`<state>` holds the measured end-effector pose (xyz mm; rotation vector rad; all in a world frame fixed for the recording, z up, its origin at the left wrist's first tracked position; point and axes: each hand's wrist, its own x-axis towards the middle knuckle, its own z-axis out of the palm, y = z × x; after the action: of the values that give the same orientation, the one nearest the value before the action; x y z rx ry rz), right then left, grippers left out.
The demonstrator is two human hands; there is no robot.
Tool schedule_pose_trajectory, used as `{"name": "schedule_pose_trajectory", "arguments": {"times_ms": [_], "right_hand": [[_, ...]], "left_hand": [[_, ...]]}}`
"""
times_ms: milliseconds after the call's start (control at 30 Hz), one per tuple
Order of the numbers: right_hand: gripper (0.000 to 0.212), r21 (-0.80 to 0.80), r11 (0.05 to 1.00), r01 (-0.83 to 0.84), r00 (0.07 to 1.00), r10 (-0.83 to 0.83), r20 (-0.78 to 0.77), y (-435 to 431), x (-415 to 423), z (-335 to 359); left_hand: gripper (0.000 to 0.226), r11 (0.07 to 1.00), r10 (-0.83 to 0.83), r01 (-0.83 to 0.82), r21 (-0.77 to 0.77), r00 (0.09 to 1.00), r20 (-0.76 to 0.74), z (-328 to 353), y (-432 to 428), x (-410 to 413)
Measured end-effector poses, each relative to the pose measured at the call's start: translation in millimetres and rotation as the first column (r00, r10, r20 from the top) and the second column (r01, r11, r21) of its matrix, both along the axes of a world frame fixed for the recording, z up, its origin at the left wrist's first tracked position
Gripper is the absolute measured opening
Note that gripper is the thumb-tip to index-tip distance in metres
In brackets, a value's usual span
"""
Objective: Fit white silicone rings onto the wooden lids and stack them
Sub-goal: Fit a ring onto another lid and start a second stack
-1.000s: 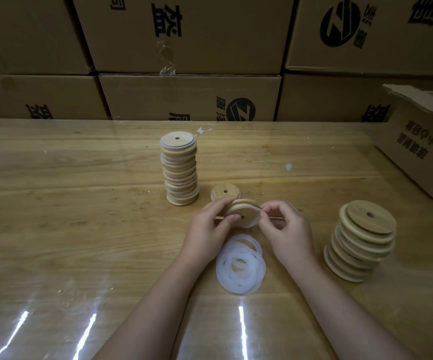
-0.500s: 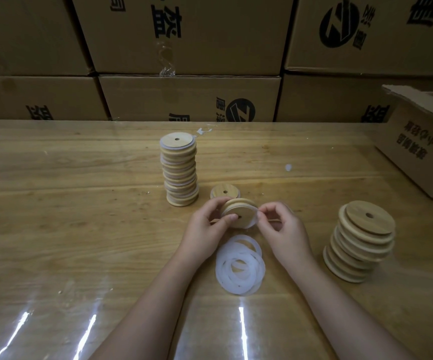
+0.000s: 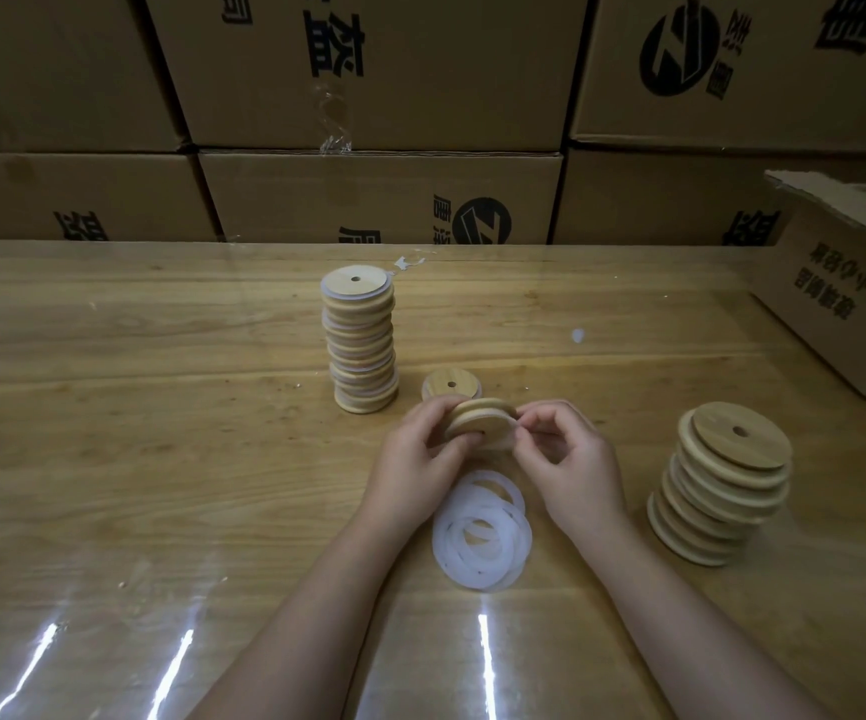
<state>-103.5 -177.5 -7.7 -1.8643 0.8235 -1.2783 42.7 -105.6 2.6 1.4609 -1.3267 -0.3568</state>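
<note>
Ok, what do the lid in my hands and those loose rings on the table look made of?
The held lid: light wood, matte and unvarnished-looking, with faint grain lines. The loose rings: milky, slightly translucent white with a dull sheen, probably silicone or soft rubber.

Loose white rings point(image 3: 444, 550) lie heaped; just beyond them a tilted lid point(image 3: 477, 420) (white ring at its rim); ringed stack point(image 3: 361, 345) farther beyond-left, bare leaning stack point(image 3: 722, 485) right.

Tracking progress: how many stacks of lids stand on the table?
2: one tall stack behind the left hand, one leaning stack right of the right hand. None look hidden.
</note>
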Motion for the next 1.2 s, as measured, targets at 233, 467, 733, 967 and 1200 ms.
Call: {"name": "schedule_pose_trajectory", "arguments": {"times_ms": [233,467,733,967,1200], "right_hand": [[0.028,-0.014,1.000,0.012,1.000,-0.012,-0.015,0.0,0.2,1.9],[0.029,0.056,0.998,-0.005,1.000,0.005,-0.002,-0.3,0.2,2.4],[0.026,0.045,0.998,-0.049,0.999,0.049,-0.007,0.5,-0.5,5.4],[0.024,0.138,0.987,-0.079,0.996,0.074,0.040,0.0,-1.6,7.1],[0.024,0.164,0.982,-0.091,0.993,0.077,0.090,0.9,-3.2,9.6]], "left_hand": [[0.037,1.000,-0.027,0.027,-0.003,0.998,-0.057,3.0,0.6,-0.3],[0.038,0.998,-0.049,0.055,0.026,0.984,-0.172,1.8,-0.5,0.5],[0.036,0.999,-0.025,0.032,0.042,0.985,-0.169,1.0,-1.7,-0.1],[0.034,0.998,-0.025,0.032,0.051,0.991,-0.131,2.7,0.3,-0.7],[0.033,0.994,-0.034,0.044,0.103,0.995,-0.093,3.0,0.9,-1.6]]}}
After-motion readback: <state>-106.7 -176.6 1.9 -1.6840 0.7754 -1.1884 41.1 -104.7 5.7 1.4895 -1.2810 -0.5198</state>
